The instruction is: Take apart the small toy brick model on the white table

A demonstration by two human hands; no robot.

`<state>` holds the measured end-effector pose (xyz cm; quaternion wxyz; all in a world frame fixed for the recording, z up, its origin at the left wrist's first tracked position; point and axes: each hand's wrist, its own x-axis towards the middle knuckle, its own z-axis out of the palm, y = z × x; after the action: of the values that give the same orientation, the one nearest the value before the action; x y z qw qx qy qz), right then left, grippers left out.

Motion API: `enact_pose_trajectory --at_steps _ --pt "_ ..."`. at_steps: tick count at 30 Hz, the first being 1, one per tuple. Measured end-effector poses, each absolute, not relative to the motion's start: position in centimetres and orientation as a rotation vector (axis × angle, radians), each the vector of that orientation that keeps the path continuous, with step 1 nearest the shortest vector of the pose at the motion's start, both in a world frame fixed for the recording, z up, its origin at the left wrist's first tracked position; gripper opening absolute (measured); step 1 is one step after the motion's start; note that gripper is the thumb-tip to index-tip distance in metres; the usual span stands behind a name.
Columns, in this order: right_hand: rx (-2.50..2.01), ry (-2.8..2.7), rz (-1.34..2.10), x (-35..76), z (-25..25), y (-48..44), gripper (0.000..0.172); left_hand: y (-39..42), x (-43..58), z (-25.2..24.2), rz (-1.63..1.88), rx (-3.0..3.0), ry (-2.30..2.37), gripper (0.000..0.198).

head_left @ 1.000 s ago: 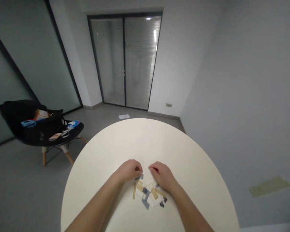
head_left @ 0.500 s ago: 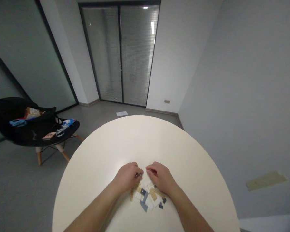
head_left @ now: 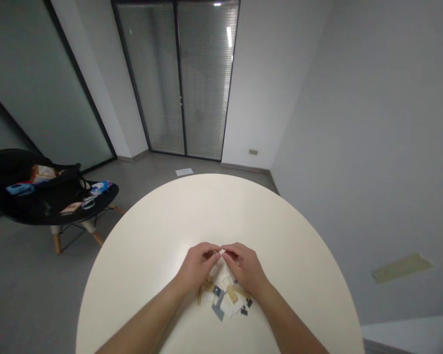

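Readable text: none | orange-and-white packet, chair: markings too small to make out | blue-and-white packet, same chair: illegible | white sheet, floor: nothing legible

Grey piece gone from the far-left edge of the small-parts pile; looks like it's at my left fingertips now, mostly hidden. My left hand left that edge, went just past the pile. My right hand closed in too: gap between hands gone, fingertips meeting beyond the pile. View dipped, swung right: chair, well left of the pile, now cropped; glass door beyond it sits higher.
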<state>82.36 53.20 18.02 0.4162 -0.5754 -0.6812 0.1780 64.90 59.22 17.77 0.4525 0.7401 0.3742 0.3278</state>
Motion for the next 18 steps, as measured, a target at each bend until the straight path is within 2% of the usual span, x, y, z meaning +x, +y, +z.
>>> enact_pose_trajectory --at_steps 7,12,18 --pt "-1.32 -1.667 0.419 81.82 18.11 52.92 0.015 59.1 65.42 17.72 0.885 1.357 0.795 0.03" --pt "-1.296 -1.702 0.35 81.74 18.01 52.87 0.014 59.56 65.32 17.28 0.835 1.204 0.786 0.043" --pt "-1.304 -1.697 0.305 81.63 18.09 52.84 0.01 59.77 65.21 17.16 0.824 1.205 0.795 0.043"
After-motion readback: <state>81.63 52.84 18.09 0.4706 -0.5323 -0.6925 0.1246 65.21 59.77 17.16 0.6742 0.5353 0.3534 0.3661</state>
